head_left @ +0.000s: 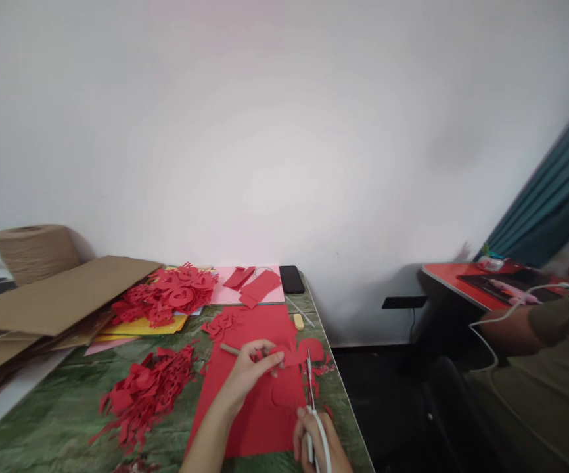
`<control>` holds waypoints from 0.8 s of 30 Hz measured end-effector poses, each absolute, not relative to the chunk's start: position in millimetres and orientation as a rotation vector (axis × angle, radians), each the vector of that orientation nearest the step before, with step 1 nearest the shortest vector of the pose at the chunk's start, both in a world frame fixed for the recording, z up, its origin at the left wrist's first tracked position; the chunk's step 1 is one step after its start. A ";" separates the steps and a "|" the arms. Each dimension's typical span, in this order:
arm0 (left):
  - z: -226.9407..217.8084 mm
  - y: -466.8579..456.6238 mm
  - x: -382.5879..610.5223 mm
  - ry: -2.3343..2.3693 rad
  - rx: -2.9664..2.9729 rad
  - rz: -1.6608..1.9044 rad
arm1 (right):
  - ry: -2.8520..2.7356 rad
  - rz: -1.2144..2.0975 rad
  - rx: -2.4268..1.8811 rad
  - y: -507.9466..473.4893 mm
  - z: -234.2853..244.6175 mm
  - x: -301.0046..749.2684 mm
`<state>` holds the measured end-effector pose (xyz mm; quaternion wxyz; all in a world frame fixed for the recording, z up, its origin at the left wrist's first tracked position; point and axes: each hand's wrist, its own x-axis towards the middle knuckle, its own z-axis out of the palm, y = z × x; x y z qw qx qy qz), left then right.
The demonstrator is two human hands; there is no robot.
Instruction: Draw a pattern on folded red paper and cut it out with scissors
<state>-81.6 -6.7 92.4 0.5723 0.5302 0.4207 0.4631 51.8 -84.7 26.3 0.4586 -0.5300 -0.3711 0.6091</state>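
Pinching a red paper cutout [298, 353] in the fingers of my left hand [251, 369], I held it over the red sheet [257, 417] on the green table [62, 420]; my right hand [320, 441] was closed around the white-handled scissors [310, 384], blades pointing away beside the cutout; red scraps [141, 394] lay heaped to the left; a black phone [292, 279] sat near the far edge.

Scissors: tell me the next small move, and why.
Probably make a short snip along the edge of the cut-out. The right hand holds the scissors with the blades lying right at that edge, and the left hand pinches the cut-out steady over the sheet.
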 end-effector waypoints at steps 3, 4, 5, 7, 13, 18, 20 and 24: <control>93.4 -7.5 -83.1 1.007 1.222 1.092 | -0.924 1.482 -1.288 -84.8 24.1 51.5; 93.3 -7.6 -83.5 1.007 1.220 1.099 | -0.931 1.470 -1.286 -84.7 23.6 51.2; 93.1 -7.5 -83.9 1.004 1.223 1.106 | -0.935 1.460 -1.285 -84.5 23.2 50.8; 92.2 -7.2 -84.5 0.998 1.231 1.116 | -0.924 1.452 -1.293 -83.9 22.4 49.7; 90.4 -5.5 -84.8 1.007 1.231 1.105 | -0.899 1.450 -1.312 -81.0 17.0 47.3; 91.0 -5.2 -84.6 0.996 1.237 1.093 | -0.925 1.452 -1.300 -81.0 15.1 48.7; 91.5 -5.3 -84.1 1.009 1.239 1.089 | -0.943 1.450 -1.304 -81.7 16.9 49.9; 92.6 -5.6 -83.1 1.002 1.247 1.071 | -0.950 1.466 -1.315 -82.7 20.8 50.4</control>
